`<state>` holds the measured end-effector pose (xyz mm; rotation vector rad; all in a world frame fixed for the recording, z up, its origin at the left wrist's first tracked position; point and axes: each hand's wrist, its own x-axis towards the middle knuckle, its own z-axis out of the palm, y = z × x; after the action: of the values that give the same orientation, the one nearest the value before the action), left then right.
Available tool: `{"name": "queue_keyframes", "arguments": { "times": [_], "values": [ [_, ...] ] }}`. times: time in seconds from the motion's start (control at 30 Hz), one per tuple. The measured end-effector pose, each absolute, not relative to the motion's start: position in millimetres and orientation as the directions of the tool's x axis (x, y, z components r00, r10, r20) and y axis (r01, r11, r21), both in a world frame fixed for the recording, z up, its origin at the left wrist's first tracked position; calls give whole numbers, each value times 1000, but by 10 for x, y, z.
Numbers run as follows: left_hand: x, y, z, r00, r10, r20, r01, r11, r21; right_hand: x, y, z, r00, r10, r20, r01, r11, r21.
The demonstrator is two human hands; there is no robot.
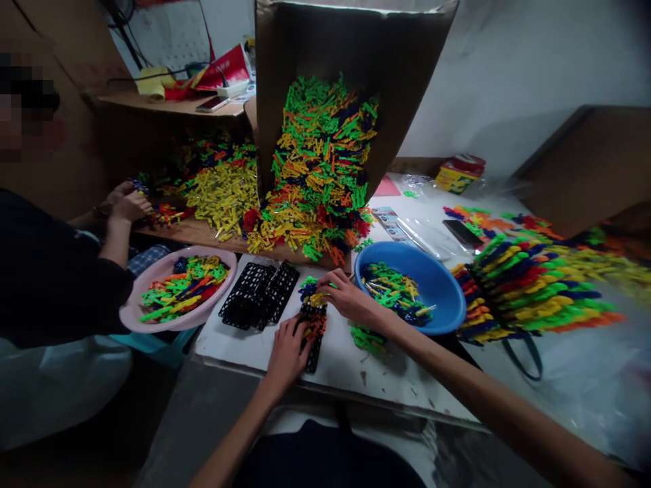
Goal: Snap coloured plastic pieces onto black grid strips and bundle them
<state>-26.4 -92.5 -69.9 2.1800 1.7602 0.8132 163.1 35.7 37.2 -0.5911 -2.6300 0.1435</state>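
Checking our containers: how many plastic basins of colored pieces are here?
2. A blue plastic basin stands on the white tabletop beside the person's right hand; a pink plastic basin sits left of the tabletop, by a co-worker's black sleeve. Others may be hidden.

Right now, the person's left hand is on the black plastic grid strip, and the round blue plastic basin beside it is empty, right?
No, the basin is not empty. The head view shows the round blue plastic basin holding green, yellow and dark blue plastic pieces. The rest stands: the left hand is on the black plastic grid strip.
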Motion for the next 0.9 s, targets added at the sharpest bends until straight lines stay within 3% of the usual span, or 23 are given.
{"name": "queue_keyframes", "arguments": {
  "times": [0.17, 0.3, 0.4, 0.5, 0.6, 0.77, 0.9],
  "values": [
    [-281, -915, -686, 132, 955, 264, 806, -258, 533, 1565, 509, 457, -916, 330, 229, 308, 943, -127],
    [-296, -930, -657, 103, 955, 277, 781, -250, 572, 1520, 547, 485, -866, 409, 288, 386, 912, -135],
    [-277, -974, -593, 62, 952, 298, 823, -218, 525, 1563, 376, 480, -733, 540, 415, 496, 840, -218],
    [-262, -1034, -497, 36, 965, 259, 875, -156, 459, 1711, 1, 356, -463, 698, 547, 597, 701, -389],
    [-306, -1081, -410, 20, 985, 172, 898, -94, 430, 1964, -485, 36, -251, 820, 514, 706, 518, -482],
    [-511, -1069, -306, 49, 999, 10, 907, -49, 417, 2373, -1113, -588, -111, 924, 366, 957, 198, -210],
    [-697, -1028, -277, 58, 995, -83, 744, 12, 668, 2503, -1248, -706, -74, 938, 338, 966, 152, -209]
  ]
}}
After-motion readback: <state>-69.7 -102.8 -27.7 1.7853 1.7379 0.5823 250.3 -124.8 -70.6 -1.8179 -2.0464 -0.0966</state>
